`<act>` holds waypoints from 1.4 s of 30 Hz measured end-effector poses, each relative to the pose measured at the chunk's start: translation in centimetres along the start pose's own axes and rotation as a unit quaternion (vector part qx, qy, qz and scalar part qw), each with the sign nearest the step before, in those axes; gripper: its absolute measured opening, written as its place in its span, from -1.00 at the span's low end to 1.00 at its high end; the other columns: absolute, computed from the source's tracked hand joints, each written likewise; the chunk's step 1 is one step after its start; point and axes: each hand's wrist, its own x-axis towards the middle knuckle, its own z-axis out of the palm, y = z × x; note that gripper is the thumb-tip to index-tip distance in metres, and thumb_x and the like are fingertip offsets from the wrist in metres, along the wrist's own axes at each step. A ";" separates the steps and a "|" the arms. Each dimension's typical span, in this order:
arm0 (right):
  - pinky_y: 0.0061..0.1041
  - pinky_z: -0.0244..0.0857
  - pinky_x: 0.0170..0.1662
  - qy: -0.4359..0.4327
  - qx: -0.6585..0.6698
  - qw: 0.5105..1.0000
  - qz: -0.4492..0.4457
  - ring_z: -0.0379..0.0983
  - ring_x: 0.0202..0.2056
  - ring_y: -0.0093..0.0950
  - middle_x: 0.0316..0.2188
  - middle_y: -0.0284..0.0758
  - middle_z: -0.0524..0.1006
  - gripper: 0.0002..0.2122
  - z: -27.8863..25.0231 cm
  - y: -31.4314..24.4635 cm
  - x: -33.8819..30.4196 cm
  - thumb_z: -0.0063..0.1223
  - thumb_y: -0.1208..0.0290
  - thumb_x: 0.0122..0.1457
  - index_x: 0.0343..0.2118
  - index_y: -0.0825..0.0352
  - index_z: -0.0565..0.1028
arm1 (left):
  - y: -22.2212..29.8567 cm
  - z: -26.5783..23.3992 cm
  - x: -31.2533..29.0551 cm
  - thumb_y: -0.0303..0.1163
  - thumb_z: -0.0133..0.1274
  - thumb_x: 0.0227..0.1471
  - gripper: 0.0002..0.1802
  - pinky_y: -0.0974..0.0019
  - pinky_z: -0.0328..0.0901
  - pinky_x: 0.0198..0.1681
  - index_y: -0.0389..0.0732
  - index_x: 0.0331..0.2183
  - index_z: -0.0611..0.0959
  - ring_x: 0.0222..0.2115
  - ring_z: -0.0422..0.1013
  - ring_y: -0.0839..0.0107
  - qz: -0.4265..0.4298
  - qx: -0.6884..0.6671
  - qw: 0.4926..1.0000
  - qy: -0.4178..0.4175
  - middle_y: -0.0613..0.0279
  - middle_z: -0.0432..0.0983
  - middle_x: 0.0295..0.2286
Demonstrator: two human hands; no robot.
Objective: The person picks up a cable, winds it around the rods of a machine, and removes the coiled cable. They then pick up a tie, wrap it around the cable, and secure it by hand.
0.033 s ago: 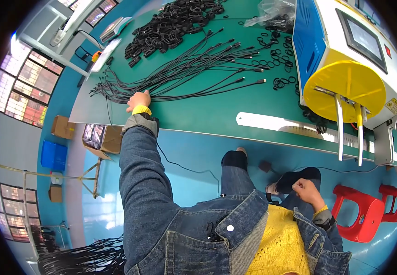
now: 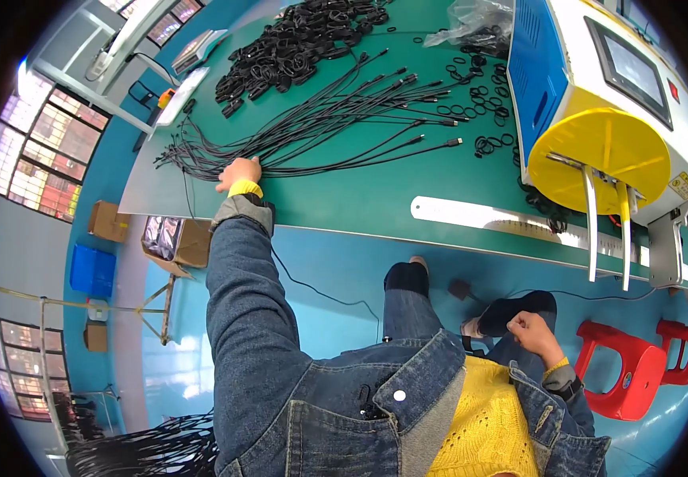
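Note:
A bundle of thin black cables point(image 2: 304, 127) lies fanned across the green table, with connector ends to the right and tangled ends to the left. At the bundle's near edge, my left hand point(image 2: 239, 172) is closed on some black cables; its fingertips are partly hidden. My right hand point(image 2: 528, 327) hangs over my lap, fingers curled in, with nothing visible in them. Several black rings point(image 2: 483, 103) are scattered right of the connectors. Behind the bundle rises a heap of coiled black cables point(image 2: 280, 60).
A white and blue machine with a yellow disc point(image 2: 598, 155) and two prongs stands at the right. A steel ruler point(image 2: 455, 211) lies along the table's near edge. Red stools point(image 2: 622, 370) stand on the floor, an open carton point(image 2: 189, 242) below the table's left end.

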 end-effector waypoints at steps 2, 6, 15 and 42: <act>-0.56 0.23 -0.55 0.003 -0.012 1.000 0.010 0.38 -0.65 -0.55 -0.72 -0.32 0.43 -0.80 0.0 -0.6 0.1 0.01 0.35 -0.02 -0.55 0.43 0.44 | 1.3 0.0 1.7 -0.08 -0.09 -0.05 -0.59 0.02 0.01 0.00 -0.04 -0.18 0.55 0.00 0.17 0.15 0.030 0.102 0.994 0.038 0.17 0.35 -0.09; -0.56 0.24 -0.55 0.015 -0.005 0.999 0.029 0.39 -0.65 -0.55 -0.73 -0.32 0.43 -0.80 0.2 -1.5 0.5 0.01 0.35 -0.03 -0.55 0.43 0.44 | 2.5 4.6 8.6 -0.12 -0.06 -0.07 -0.62 0.02 0.00 0.01 -0.02 -0.19 0.55 -0.05 0.22 0.17 0.019 0.048 0.998 0.023 0.20 0.39 -0.14; -0.57 0.22 -0.57 0.026 0.024 0.997 0.075 0.36 -0.66 -0.57 -0.74 -0.32 0.42 -0.81 -0.1 -2.2 1.9 0.01 0.37 -0.03 -0.57 0.43 0.43 | 7.1 -4.6 19.3 -0.24 0.06 -0.17 -0.76 0.19 0.28 -0.24 -0.21 -0.48 0.61 -0.32 0.43 0.43 0.183 0.024 0.958 0.219 0.24 0.52 -0.36; -0.59 0.18 -0.59 -0.053 -0.034 0.991 -0.117 0.30 -0.67 -0.61 -0.70 -0.37 0.40 -0.81 1.3 -4.8 2.4 0.00 0.34 0.01 -0.52 0.41 0.42 | -1.6 -30.2 -0.3 -0.50 -0.18 0.06 -0.82 0.58 0.09 -0.61 -0.35 -0.27 0.42 -0.63 0.18 0.61 0.374 -0.677 0.599 0.209 0.22 0.40 -0.50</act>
